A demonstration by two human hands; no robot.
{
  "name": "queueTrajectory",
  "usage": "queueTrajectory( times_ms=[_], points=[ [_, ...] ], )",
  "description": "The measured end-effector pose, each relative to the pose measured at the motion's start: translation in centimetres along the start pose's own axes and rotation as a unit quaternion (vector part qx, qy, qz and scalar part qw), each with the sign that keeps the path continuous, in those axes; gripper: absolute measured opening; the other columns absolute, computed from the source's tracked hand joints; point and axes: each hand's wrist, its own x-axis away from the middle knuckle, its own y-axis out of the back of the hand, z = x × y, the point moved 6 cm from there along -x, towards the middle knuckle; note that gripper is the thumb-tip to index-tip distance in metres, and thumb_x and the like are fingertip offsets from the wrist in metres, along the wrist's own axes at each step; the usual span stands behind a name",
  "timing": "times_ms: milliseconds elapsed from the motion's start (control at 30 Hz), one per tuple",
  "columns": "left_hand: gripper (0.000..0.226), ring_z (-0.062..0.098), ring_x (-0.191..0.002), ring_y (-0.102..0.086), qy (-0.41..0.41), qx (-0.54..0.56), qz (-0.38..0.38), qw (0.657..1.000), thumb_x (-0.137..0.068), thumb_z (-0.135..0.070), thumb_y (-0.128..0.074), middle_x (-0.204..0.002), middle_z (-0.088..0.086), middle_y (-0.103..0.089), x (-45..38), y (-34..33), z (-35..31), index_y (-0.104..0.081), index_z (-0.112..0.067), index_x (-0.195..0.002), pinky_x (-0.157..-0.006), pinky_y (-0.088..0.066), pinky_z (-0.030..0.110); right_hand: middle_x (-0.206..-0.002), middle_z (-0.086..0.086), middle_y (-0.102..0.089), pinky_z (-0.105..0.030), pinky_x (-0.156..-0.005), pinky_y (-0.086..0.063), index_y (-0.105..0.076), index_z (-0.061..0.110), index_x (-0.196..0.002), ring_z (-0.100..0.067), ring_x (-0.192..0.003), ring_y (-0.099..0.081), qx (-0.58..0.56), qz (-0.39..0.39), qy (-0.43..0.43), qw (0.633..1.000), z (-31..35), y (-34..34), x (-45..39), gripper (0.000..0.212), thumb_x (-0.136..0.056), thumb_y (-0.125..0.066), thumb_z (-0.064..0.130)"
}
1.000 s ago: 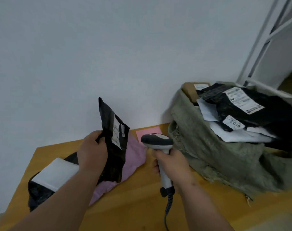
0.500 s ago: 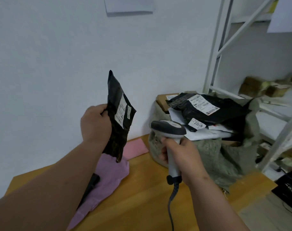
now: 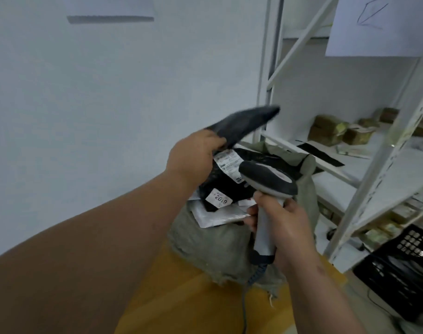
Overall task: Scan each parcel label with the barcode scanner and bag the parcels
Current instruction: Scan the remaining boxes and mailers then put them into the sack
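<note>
While the right hand (image 3: 281, 221) grips the scanner (image 3: 268, 189) upright, the outstretched left hand (image 3: 193, 159) pinches a dark parcel (image 3: 244, 124).

Parcels (image 3: 229, 182) heap the sack (image 3: 205, 239) mouth; shelf post (image 3: 263, 75) stands just behind.

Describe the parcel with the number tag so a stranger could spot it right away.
Find the grey-green sack on the wooden table, beside the white shelving. On top of its pile lies a black parcel. Unlike the white mailer beneath it, it carries a small white tag reading 2019.
</note>
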Motion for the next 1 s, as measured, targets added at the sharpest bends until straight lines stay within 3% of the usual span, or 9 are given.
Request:
queueTrajectory(
  times_ms=[133,300,400,467,567,733,1000],
  points=[
    [0.065,0.018,-0.139,-0.038,0.032,-0.097,0.255,0.962,-0.09,-0.002,-0.051,-0.152,-0.004,-0.04,2.3,-7.7,0.0,-0.043,-0.033,-0.146,-0.112,-0.034,0.037,-0.07,-0.008,-0.07,-0.025,-0.053,-0.054,-0.065,0.008,-0.097,-0.016,-0.057,-0.066,-0.013,-0.006,-0.008,1.0,0.0,2.7,-1.5,0.013,-0.092,-0.068,0.019],
    [0.076,0.019,-0.145,-0.029,0.035,-0.104,0.376,0.92,-0.09,0.002,-0.047,-0.161,-0.009,-0.019,4.4,-11.4,0.1,-0.027,-0.039,-0.151,-0.114,-0.032,0.039,-0.068,-0.006,-0.07,-0.026,-0.053,-0.054,-0.066,0.009,-0.092,-0.018,-0.059,-0.067,0.024,0.02,-0.031,0.999,-1.3,3.2,-2.7,0.01,-0.092,-0.068,0.019],
    [0.072,0.015,-0.146,-0.026,0.001,-0.116,0.372,0.921,-0.092,-0.007,-0.045,-0.162,-0.014,-0.014,4.8,-11.4,0.3,-0.026,-0.045,-0.15,-0.115,-0.027,0.047,-0.071,-0.009,-0.07,-0.028,-0.055,-0.053,-0.066,0.009,-0.093,-0.021,-0.063,-0.067,0.038,0.048,-0.044,0.997,-2.0,2.3,-3.1,0.011,-0.092,-0.068,0.019],
    [0.056,0.014,-0.148,-0.019,0.011,-0.11,0.343,0.933,-0.098,-0.023,-0.042,-0.161,-0.016,-0.017,5.3,-10.6,0.7,-0.031,-0.049,-0.146,-0.117,-0.013,0.055,-0.069,-0.008,-0.069,-0.03,-0.057,-0.053,-0.067,0.007,-0.093,-0.021,-0.062,-0.067,0.052,0.062,-0.043,0.996,-2.4,1.4,-3.3,0.013,-0.092,-0.069,0.02],
    [0.048,0.018,-0.149,-0.016,0.042,-0.108,0.285,0.952,-0.099,-0.041,-0.041,-0.16,-0.012,-0.02,6.4,-8.3,1.9,-0.031,-0.051,-0.145,-0.118,-0.007,0.054,-0.068,-0.008,-0.068,-0.032,-0.06,-0.054,-0.066,0.006,-0.092,-0.023,-0.063,-0.066,0.068,0.081,-0.046,0.993,-2.9,-0.2,-3.2,0.015,-0.092,-0.069,0.02],
    [0.054,0.017,-0.148,-0.014,0.125,-0.135,0.253,0.95,-0.099,-0.039,-0.043,-0.161,-0.008,-0.019,9.8,-3.9,5.4,-0.026,-0.044,-0.15,-0.119,-0.007,0.051,-0.075,-0.01,-0.068,-0.026,-0.054,-0.053,-0.066,0.009,-0.092,-0.022,-0.065,-0.066,0.076,0.112,-0.071,0.988,-4.0,-4.1,-2.3,0.012,-0.092,-0.069,0.021],
    [0.053,0.016,-0.147,-0.017,0.24,-0.157,0.267,0.92,-0.101,-0.043,-0.04,-0.161,-0.007,-0.019,18.4,1.8,13.5,-0.024,-0.041,-0.151,-0.117,-0.012,0.045,-0.065,-0.004,-0.066,-0.035,-0.063,-0.057,-0.064,0.009,-0.08,-0.013,-0.05,-0.064,0.121,0.163,-0.076,0.976,-7.2,-12.3,2.0,0.017,-0.091,-0.069,0.022]
  ],
)
